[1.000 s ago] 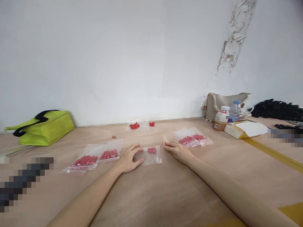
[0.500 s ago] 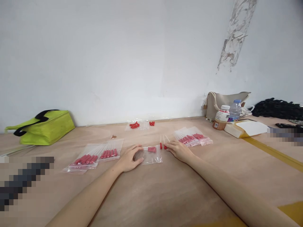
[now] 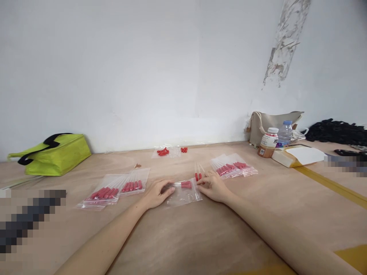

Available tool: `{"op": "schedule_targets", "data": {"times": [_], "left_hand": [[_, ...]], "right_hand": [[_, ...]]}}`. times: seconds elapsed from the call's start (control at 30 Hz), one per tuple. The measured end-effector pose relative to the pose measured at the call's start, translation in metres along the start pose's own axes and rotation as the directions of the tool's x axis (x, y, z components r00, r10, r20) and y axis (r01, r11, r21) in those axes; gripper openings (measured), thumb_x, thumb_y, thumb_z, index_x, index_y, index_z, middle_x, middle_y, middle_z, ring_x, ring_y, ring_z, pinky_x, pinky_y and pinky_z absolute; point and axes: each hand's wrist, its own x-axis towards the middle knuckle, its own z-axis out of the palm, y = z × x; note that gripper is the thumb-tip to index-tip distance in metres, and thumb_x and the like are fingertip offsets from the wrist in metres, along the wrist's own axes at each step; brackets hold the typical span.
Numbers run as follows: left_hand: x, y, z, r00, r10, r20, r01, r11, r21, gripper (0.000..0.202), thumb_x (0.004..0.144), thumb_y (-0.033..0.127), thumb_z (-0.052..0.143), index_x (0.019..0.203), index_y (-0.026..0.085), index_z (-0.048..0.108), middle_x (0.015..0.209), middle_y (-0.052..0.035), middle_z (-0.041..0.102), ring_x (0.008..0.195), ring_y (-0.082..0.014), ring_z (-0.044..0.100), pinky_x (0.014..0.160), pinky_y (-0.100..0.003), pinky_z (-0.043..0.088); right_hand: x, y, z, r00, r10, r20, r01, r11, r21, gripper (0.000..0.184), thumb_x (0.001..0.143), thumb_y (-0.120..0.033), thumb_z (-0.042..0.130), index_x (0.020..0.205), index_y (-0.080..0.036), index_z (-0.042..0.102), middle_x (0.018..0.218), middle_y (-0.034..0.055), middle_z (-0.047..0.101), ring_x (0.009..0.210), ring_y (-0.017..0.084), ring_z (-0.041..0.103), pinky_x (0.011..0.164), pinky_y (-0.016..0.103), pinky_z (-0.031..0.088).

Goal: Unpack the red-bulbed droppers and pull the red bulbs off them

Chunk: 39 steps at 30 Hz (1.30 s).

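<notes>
Head view: left hand (image 3: 157, 194) pinches clear bag (image 3: 185, 196)

The clear zip-seal bag (image 3: 183, 198) is thin, smooth plastic with glossy creases, and the red handles (image 3: 186, 185) inside it look like smooth plastic. Beneath it spreads matt, faintly wrinkled brown paper (image 3: 183, 240), crossed by smooth yellow tape (image 3: 332, 186). The lime-green bag (image 3: 61, 156) looks like cloth with a black fabric strap (image 3: 51, 141), while the smooth, matt wall (image 3: 129, 68) has a rough, flaking patch (image 3: 286, 46).
</notes>
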Motion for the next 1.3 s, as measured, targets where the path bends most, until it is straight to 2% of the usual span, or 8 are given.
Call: {"op": "schedule_targets", "data": {"times": [0.23, 0.37, 0.53, 0.7, 0.9, 1.1, 1.2, 1.3], "left_hand": [[-0.001, 0.001, -0.001, 0.998, -0.003, 0.058, 0.007, 0.997, -0.071, 0.048, 0.080, 0.037, 0.049, 0.126, 0.026, 0.038, 0.110, -0.0003, 0.062, 0.099, -0.0184, 0.056, 0.083, -0.031, 0.043], [0.000, 0.003, -0.002, 0.996, 0.009, 0.086, 0.000, 0.994, -0.108, 0.045, 0.080, 0.037, 0.050, 0.123, 0.026, 0.042, 0.109, 0.0000, 0.062, 0.096, -0.0177, 0.058, 0.080, -0.030, 0.045], [0.001, 0.003, -0.002, 0.993, -0.001, 0.115, 0.016, 0.992, -0.124, 0.040, 0.080, 0.039, 0.049, 0.117, 0.024, 0.049, 0.113, -0.0014, 0.060, 0.102, -0.0181, 0.056, 0.084, -0.031, 0.044], [0.001, 0.001, -0.002, 0.991, 0.007, 0.131, 0.005, 0.996, -0.091, 0.040, 0.079, 0.041, 0.050, 0.115, 0.024, 0.053, 0.117, -0.0021, 0.058, 0.102, -0.0190, 0.056, 0.086, -0.032, 0.044], [0.001, 0.002, -0.002, 0.992, 0.026, 0.125, -0.015, 0.996, -0.085, 0.041, 0.078, 0.042, 0.050, 0.115, 0.025, 0.052, 0.118, -0.0014, 0.056, 0.106, -0.0190, 0.053, 0.090, -0.032, 0.042], [0.001, -0.001, -0.001, 0.992, 0.008, 0.123, 0.005, 0.994, -0.107, 0.042, 0.077, 0.043, 0.052, 0.115, 0.024, 0.053, 0.119, -0.0020, 0.056, 0.106, -0.0189, 0.053, 0.091, -0.033, 0.042], [0.001, -0.002, 0.000, 0.992, 0.005, 0.128, 0.011, 0.993, -0.122, 0.041, 0.078, 0.042, 0.051, 0.115, 0.024, 0.053, 0.120, -0.0021, 0.055, 0.109, -0.0189, 0.052, 0.094, -0.034, 0.040], [0.001, -0.003, 0.000, 0.991, -0.001, 0.134, 0.018, 0.992, -0.124, 0.041, 0.078, 0.042, 0.050, 0.115, 0.025, 0.053, 0.121, -0.0019, 0.054, 0.111, -0.0191, 0.050, 0.096, -0.035, 0.038]], "right_hand": [[0.006, -0.023, 0.003, 0.990, 0.073, 0.118, -0.067, 0.996, -0.061, 0.026, 0.073, -0.046, 0.059, 0.091, -0.028, 0.065, 0.074, 0.0026, 0.061, 0.079, 0.020, 0.051, 0.069, 0.030, 0.032], [0.009, -0.028, 0.006, 0.979, 0.122, 0.160, -0.115, 0.992, -0.055, 0.028, 0.072, -0.048, 0.059, 0.081, -0.022, 0.065, 0.069, 0.0027, 0.060, 0.072, 0.017, 0.052, 0.068, 0.029, 0.034], [0.010, -0.028, 0.003, 0.933, 0.253, 0.257, -0.284, 0.955, 0.089, 0.029, 0.062, -0.043, 0.068, 0.064, -0.016, 0.057, 0.056, -0.0021, 0.055, 0.054, 0.011, 0.048, 0.055, 0.022, 0.034], [0.005, -0.023, -0.008, 0.947, 0.154, 0.283, -0.227, 0.942, 0.246, 0.023, 0.063, -0.036, 0.066, 0.070, -0.016, 0.055, 0.063, -0.0019, 0.058, 0.057, 0.010, 0.051, 0.053, 0.020, 0.035], [0.003, -0.021, -0.006, 0.930, 0.166, 0.328, -0.245, 0.945, 0.215, 0.025, 0.059, -0.035, 0.069, 0.062, -0.016, 0.054, 0.057, -0.0029, 0.054, 0.052, 0.009, 0.047, 0.048, 0.019, 0.033], [0.003, -0.017, -0.009, 0.915, 0.214, 0.342, -0.349, 0.845, 0.404, 0.018, 0.056, -0.017, 0.067, 0.066, -0.016, 0.053, 0.060, -0.0034, 0.056, 0.055, 0.009, 0.051, 0.049, 0.019, 0.037], [0.006, -0.008, -0.018, 0.902, 0.217, 0.373, -0.382, 0.802, 0.458, 0.022, 0.059, -0.024, 0.068, 0.073, -0.016, 0.052, 0.061, -0.0034, 0.057, 0.053, 0.009, 0.053, 0.047, 0.019, 0.040], [0.011, 0.005, -0.032, 0.868, 0.194, 0.458, -0.470, 0.620, 0.629, 0.030, 0.063, -0.036, 0.068, 0.080, -0.016, 0.053, 0.068, -0.0009, 0.061, 0.055, 0.010, 0.057, 0.051, 0.023, 0.047]]}}
